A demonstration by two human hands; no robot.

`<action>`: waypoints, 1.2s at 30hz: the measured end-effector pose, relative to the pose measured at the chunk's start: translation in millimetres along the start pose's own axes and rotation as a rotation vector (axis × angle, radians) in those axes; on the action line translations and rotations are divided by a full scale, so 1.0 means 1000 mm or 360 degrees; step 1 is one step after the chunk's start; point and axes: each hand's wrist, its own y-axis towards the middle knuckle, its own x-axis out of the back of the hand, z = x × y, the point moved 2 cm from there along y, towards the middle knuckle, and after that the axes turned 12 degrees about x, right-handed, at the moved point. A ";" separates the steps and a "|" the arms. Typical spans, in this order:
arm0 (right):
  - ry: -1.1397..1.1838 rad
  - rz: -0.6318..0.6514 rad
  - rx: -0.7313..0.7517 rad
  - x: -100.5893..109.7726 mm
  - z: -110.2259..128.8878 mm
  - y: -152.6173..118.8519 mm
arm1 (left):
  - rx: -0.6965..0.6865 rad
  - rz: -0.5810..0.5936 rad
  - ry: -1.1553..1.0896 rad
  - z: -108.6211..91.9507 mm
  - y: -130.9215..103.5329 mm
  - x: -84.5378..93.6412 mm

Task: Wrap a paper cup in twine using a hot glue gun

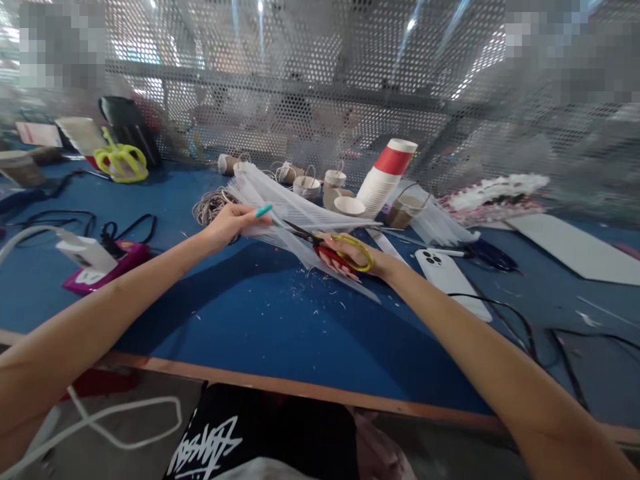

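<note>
My right hand [350, 253] grips scissors [321, 243] with yellow and red handles, their dark blades parted and pointing left. My left hand [231, 223] pinches a translucent white strip [295, 248] close to the blade tips. A small teal piece [263, 211] shows at the tip of the left thumb; whether it is worn or held I cannot tell. Behind both hands lies a fanned bundle of translucent white strips [290, 197]. A coil of greyish-brown cord [213, 205] sits just behind my left hand. Small white scraps [320, 300] are scattered below the scissors.
A leaning stack of paper cups [383, 180] and several small cups with string handles [306, 187] stand behind the bundle. At right lie a white phone [450, 280], black cables [520, 333] and a white board [580, 247]. A purple packet [135, 257] and white charger [85, 253] are at left.
</note>
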 end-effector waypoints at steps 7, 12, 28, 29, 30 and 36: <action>0.0032 0.0045 0.0022 0.005 -0.006 -0.001 | -0.0195 0.0048 0.0167 -0.005 -0.007 -0.005; 0.0071 0.0081 0.0055 0.009 -0.010 -0.003 | -0.0310 0.0169 0.0076 -0.004 -0.007 -0.005; 0.0060 0.0058 0.0049 0.007 -0.005 -0.011 | 0.0171 0.0023 -0.0191 0.024 -0.011 -0.024; 0.0062 0.0073 0.0060 0.006 -0.004 -0.010 | 0.0153 0.0005 -0.0167 0.023 -0.010 -0.023; 0.0065 0.0082 0.0070 0.006 -0.004 -0.009 | 0.0135 -0.0002 -0.0135 0.022 -0.010 -0.022; 0.0039 0.0134 0.0038 0.003 0.001 -0.009 | -0.0055 0.0014 -0.0024 0.012 -0.010 -0.014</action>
